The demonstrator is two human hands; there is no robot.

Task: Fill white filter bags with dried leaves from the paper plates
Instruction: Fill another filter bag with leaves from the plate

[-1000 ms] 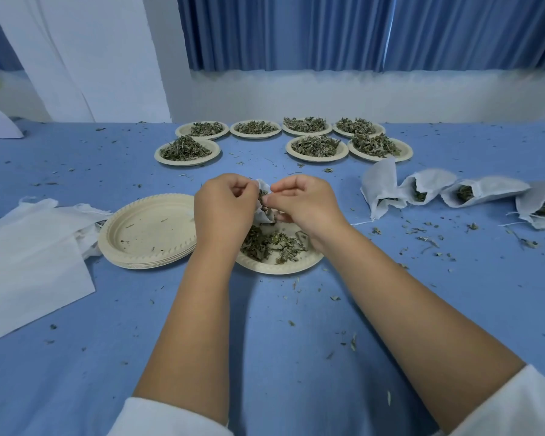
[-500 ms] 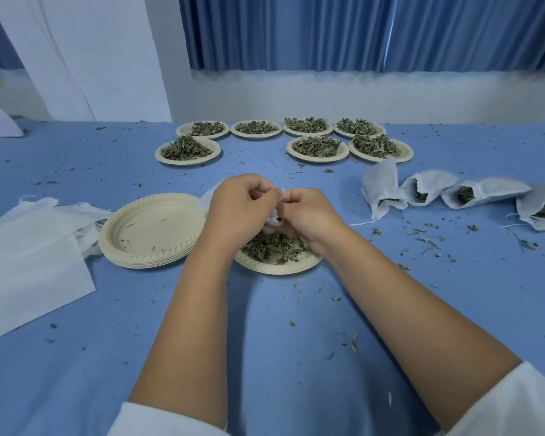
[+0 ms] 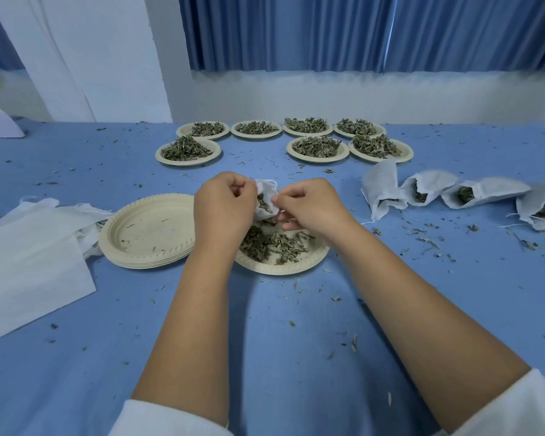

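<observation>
Holding one white filter bag (image 3: 266,192) just above the working paper plate (image 3: 283,268), the person likely does so to let any dropped leaf fall back onto the plate and not onto the desk (image 3: 265,347). The left hand (image 3: 224,206) has its grip curled tight on one side of the bag's mouth. The right hand (image 3: 309,206) pinches the opposite edge between thumb and forefinger, so the mouth is pulled wide, and dark leaf shows inside. Whether the right hand's lower fingers also carry leaves cannot be told.

The dried leaves (image 3: 274,243) on this one plate are thinned out, so the filling looks partly done. Seven full plates (image 3: 317,147) wait at twelve o'clock, four in the back row and three in front. Four filled bags (image 3: 428,185) lie in a row at two to three o'clock, on the right hand's side, probably for easy setting down. A stack of empty plates (image 3: 148,229) sits at nine o'clock, just beside the working plate. Past it lies a pile of flat empty bags (image 3: 29,243). Neither of the last two can be counted.
</observation>
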